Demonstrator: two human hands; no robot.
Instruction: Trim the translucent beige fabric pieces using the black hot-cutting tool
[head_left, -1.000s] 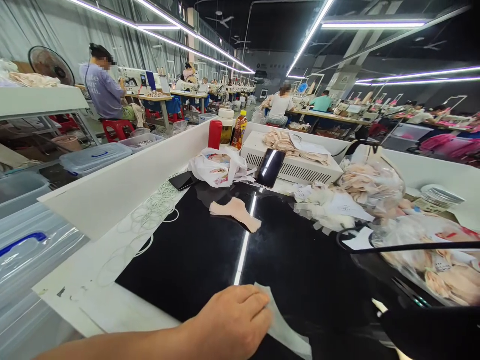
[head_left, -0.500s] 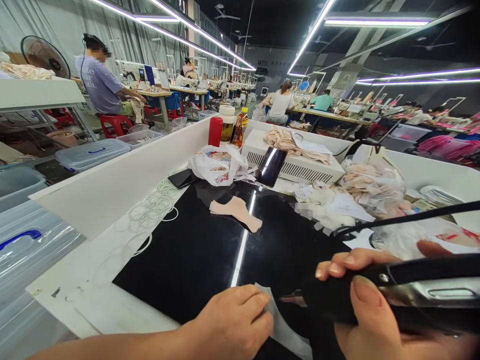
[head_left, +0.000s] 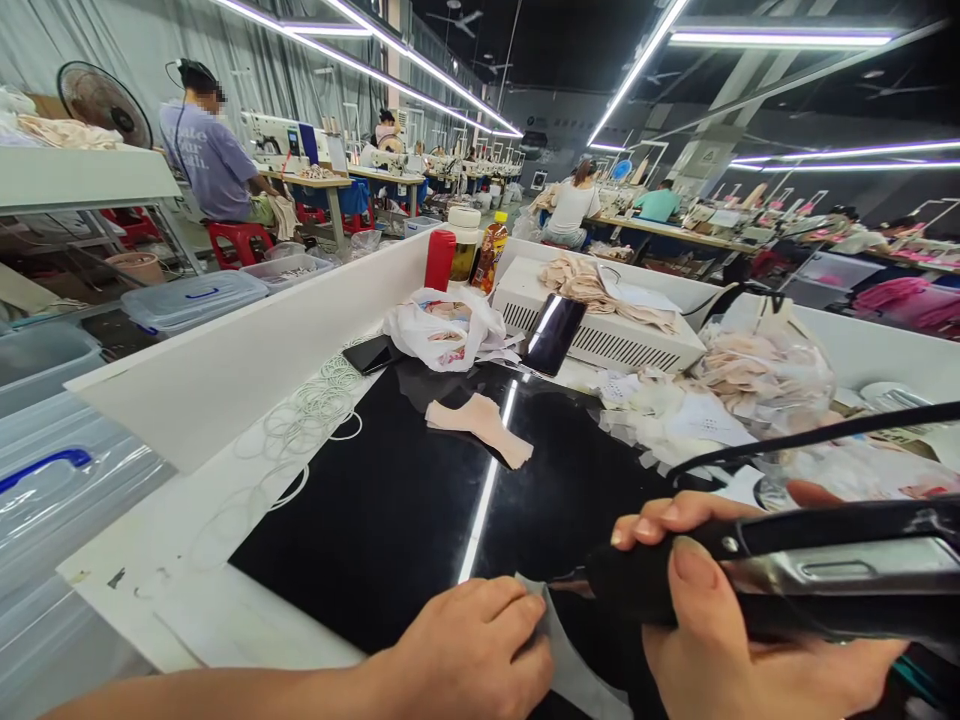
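My left hand (head_left: 480,640) is closed, its curled fingers over the left edge of a translucent white curved fabric piece (head_left: 574,660) on the glossy black board (head_left: 360,530). My fingers hide part of that piece. In my right hand (head_left: 712,610) is a black handheld tool (head_left: 832,570) with a silver panel and a pointed metal tip. My fingers wrap round its body, and the tip points left, by the upper edge of the translucent piece; whether they touch I cannot tell. Farther up the board lies a beige fabric piece (head_left: 480,428), apart from both hands.
Pale elastic loops (head_left: 319,400) lie along the left. A plastic bag (head_left: 446,330), a phone (head_left: 553,333) and a white vented box (head_left: 615,335) stand at the back. Bagged beige pieces (head_left: 765,375) and a black cable (head_left: 810,435) are at right. Low white walls (head_left: 247,350) edge the table.
My right hand has moved left with the tool, bringing its tip closer to the translucent fabric piece. My left hand keeps its place on that piece. The view has shifted slightly.
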